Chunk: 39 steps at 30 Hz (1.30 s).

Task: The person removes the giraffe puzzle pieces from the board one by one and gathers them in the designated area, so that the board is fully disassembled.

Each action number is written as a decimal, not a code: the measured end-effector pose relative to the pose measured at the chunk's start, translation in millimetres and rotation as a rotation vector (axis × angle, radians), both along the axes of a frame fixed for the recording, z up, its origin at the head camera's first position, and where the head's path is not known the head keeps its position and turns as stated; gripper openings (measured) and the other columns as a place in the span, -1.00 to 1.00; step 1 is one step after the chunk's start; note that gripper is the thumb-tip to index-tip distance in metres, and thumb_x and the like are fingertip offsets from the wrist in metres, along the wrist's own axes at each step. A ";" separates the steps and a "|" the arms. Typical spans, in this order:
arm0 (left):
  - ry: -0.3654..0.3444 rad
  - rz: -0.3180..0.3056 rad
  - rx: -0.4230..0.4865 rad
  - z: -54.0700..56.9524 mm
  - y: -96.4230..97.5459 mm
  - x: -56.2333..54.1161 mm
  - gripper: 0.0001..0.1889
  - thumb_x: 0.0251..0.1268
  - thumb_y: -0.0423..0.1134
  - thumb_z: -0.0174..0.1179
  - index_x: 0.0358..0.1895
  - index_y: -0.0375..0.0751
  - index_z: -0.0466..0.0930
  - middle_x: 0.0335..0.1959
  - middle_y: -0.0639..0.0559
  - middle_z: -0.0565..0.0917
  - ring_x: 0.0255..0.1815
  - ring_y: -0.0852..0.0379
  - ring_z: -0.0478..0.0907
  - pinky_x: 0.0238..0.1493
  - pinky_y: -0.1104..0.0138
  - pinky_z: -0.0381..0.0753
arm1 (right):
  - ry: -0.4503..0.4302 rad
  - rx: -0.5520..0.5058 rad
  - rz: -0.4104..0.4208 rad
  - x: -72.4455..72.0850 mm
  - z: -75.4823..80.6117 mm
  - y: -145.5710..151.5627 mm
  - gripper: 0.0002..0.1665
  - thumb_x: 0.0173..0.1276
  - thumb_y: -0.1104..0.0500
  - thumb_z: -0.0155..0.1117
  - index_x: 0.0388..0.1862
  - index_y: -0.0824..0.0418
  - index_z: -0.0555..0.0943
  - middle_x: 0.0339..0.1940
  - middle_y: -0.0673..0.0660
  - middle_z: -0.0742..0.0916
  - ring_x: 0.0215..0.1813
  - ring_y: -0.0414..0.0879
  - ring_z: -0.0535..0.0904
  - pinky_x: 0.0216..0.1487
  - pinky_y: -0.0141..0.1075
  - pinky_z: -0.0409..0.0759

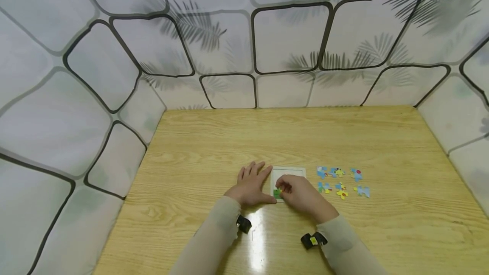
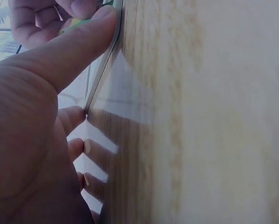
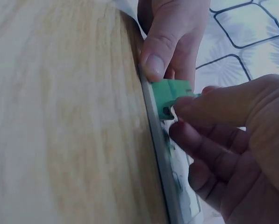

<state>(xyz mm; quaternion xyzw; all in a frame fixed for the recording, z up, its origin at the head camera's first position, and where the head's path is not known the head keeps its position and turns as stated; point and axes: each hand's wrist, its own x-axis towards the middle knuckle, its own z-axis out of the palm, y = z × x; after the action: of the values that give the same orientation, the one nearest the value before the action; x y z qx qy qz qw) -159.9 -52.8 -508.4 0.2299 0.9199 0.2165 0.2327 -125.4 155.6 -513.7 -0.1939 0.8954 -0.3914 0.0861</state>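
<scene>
A white square puzzle tray [image 1: 288, 168] lies on the table between the two hands. In its lower left corner sits a green puzzle piece [image 3: 163, 93]. My right hand [image 1: 302, 193] pinches the green piece by its edge between thumb and index finger, the other fingers curled beneath. With fingers spread, my left hand [image 1: 250, 186] rests on the table at the tray's left side. Its thumb [image 2: 78, 51] touches the tray's corner beside the green piece, and its index fingertip meets the tray's edge. The right hand covers much of the tray in the head view.
Right of the tray, several loose puzzle pieces lie in two rows, among them a blue piece with a red spot [image 1: 357, 174] and a yellow piece [image 1: 341, 191]. Patterned cloth walls [image 1: 229, 92] border the wooden table [image 1: 214, 139] at the back and sides.
</scene>
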 end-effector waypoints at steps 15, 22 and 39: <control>-0.014 0.000 -0.004 -1.7 1.0 -0.2 0.09 0.14 0.34 0.34 0.66 0.17 -0.08 0.67 0.02 -0.16 0.66 -0.11 -0.37 0.56 -0.11 -0.38 | -0.145 -0.225 -0.249 15.8 -2.0 55.8 -0.70 0.38 0.14 0.40 0.02 0.26 0.71 -0.17 0.05 0.77 -0.14 -0.12 0.69 -0.13 -0.34 0.65; -0.035 -0.006 0.003 -2.8 0.2 -0.4 0.09 0.15 0.33 0.34 0.66 0.19 -0.11 0.67 0.06 -0.20 0.66 -0.08 -0.41 0.56 -0.09 -0.43 | -0.232 -0.196 -0.289 28.8 3.0 91.7 -0.63 0.37 0.10 0.42 0.06 0.29 0.70 -0.17 0.08 0.78 -0.12 -0.13 0.71 -0.14 -0.38 0.65; -0.040 0.006 0.023 2.5 0.6 0.3 0.07 0.16 0.31 0.35 0.66 0.16 -0.07 0.67 0.03 -0.19 0.66 -0.10 -0.42 0.55 -0.10 -0.44 | -0.207 0.054 -0.216 52.8 8.5 112.9 -0.78 0.29 0.21 0.40 -0.10 0.23 0.75 -0.32 -0.03 0.72 -0.28 -0.17 0.59 -0.28 -0.32 0.58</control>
<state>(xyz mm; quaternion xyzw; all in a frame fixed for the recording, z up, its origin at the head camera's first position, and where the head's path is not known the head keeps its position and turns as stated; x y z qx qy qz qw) -159.7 -52.3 -505.9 0.2252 0.9132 0.2323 0.2478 -72.6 268.5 -505.2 -0.0525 0.9077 -0.3920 0.1406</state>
